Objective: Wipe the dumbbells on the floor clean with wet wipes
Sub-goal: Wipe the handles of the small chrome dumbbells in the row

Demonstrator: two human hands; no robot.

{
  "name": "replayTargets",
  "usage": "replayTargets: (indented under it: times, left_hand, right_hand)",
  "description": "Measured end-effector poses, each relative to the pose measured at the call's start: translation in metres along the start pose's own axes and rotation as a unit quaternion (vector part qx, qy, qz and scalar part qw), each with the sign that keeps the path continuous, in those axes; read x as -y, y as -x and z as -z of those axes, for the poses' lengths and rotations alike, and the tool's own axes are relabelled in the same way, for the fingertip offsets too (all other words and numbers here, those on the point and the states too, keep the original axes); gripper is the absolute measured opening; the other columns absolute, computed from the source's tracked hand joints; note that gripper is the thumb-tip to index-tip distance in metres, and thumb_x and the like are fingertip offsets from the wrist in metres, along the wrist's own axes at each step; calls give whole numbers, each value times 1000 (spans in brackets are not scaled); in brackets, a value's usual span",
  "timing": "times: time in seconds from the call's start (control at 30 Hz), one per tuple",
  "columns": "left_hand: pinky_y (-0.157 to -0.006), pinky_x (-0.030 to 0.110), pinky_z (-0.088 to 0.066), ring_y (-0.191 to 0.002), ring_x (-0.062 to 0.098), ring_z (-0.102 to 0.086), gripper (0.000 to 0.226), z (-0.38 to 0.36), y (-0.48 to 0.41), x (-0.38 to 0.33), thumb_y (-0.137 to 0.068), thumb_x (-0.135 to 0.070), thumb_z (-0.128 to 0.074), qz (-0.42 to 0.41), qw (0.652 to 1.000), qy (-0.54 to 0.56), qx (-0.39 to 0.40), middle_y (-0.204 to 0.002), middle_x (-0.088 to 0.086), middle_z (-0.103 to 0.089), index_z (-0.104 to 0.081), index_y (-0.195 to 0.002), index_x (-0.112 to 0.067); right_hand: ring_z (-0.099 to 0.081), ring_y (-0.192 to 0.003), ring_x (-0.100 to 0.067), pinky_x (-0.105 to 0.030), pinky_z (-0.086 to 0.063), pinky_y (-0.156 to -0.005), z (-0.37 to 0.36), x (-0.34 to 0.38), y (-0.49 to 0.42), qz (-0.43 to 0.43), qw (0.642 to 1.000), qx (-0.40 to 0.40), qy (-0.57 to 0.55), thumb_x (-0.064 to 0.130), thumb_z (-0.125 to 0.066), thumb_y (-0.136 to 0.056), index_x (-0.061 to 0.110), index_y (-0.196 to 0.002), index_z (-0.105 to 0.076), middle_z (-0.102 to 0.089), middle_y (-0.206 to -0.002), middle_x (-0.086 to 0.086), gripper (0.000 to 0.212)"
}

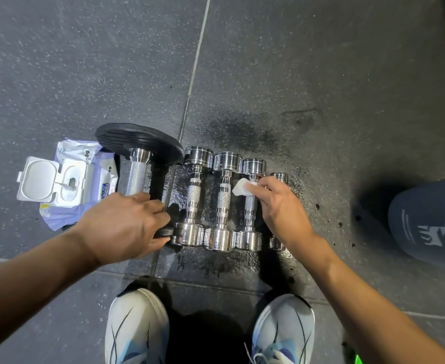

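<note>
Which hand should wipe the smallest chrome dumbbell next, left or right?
Right. The right hand holds the wet wipe just beside the smallest dumbbell; the left hand grips the big black-plated dumbbell.

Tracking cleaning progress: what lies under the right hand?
A white wet wipe on the handle of a chrome dumbbell. The right hand covers the middle of the smallest dumbbell; only its ends show.

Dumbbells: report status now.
Left hand grips big dumbbell near end. Right hand holds wipe on chrome dumbbell handle. Wipe pack open, left of row; floor wet.
</note>
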State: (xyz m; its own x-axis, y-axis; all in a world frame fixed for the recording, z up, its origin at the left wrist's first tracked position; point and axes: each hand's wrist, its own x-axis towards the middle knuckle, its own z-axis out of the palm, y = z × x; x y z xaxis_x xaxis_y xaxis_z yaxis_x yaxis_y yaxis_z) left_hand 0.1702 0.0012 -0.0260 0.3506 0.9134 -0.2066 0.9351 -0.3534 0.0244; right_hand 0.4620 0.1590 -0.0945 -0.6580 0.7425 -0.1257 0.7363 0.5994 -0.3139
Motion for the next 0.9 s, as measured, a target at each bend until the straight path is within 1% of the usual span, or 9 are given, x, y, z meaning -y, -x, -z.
replayTargets:
  times: [0.07,0.2,0.37,0.43,0.53,0.63,0.7,0.83,0.9]
  left_hand:
    - [-42,30,-42,-69,22,-63,36,-1,1,0,-77,-60,-77,-2,1000,1,-1,-74,-6,-59,-62,-76,-27]
    - [-42,31,-44,-70,22,-63,36,-2,1,1,-79,-61,-74,-4,1000,-1,-6,-75,-6,-60,-62,-78,-27]
    - [-43,31,-43,-70,21,-63,36,-3,2,2,-81,-62,-71,-7,1000,-4,-12,-75,-6,-60,-62,-78,-27]
    - [-43,31,-44,-71,21,-63,36,-3,2,3,-83,-62,-69,-7,1000,-1,-12,-76,-6,-60,-61,-79,-27]
    - [-44,33,-47,-73,21,-63,36,-4,2,3,-84,-63,-65,-7,1000,-1,-13,-77,-7,-60,-61,-81,-28]
    - [-44,33,-47,-72,21,-64,36,-4,2,3,-83,-63,-67,-2,1000,-2,-14,-77,-7,-60,-61,-80,-28]
    - [-44,33,-47,-73,21,-64,36,-5,2,3,-83,-63,-68,0,1000,-3,-15,-77,-7,-60,-61,-80,-28]
    - [-43,34,-47,-70,24,-65,37,-4,2,3,-81,-60,-72,3,1000,-4,-17,-75,-5,-59,-61,-77,-26]
    - [-43,34,-47,-69,24,-65,37,-4,2,3,-80,-59,-74,2,1000,-5,-16,-74,-5,-59,-61,-76,-25]
  right_hand:
    - [-56,-85,-11,-10,-45,-68,-1,2,14,20,999,26,-23,-7,-57,-95,24,-134,-65,-56,-119,-1,51]
    - [-46,-101,-20,-33,-46,-82,-3,0,45,104,992,71,-33,-3,-55,-94,18,-133,-66,-50,-118,-5,45]
    - [-22,-144,-23,-34,-34,-112,1,3,58,219,901,273,256,13,-58,-97,12,-126,-64,-35,-157,-3,29]
    - [-30,-143,-17,-31,-37,-111,4,2,52,203,934,243,167,15,-34,-101,7,-137,-55,-44,-154,2,42]
    - [-57,-113,-4,-22,-51,-93,4,0,44,134,969,195,76,25,-15,-99,25,-144,-51,-51,-137,14,57]
    - [-50,-115,-14,-19,-45,-87,7,7,53,110,969,221,18,10,-29,-100,18,-137,-57,-48,-143,5,47]
    - [-42,-114,-16,-18,-39,-81,14,16,55,99,964,241,42,-12,-25,-90,14,-135,-54,-48,-141,7,60]
    - [-44,-97,-14,-16,-38,-79,15,5,17,26,994,66,-79,-6,-41,-96,12,-139,-61,-57,-119,-6,50]
    - [-50,-100,-22,-26,-43,-84,21,0,0,16,994,49,-100,-6,-44,-96,11,-140,-59,-56,-117,-14,49]
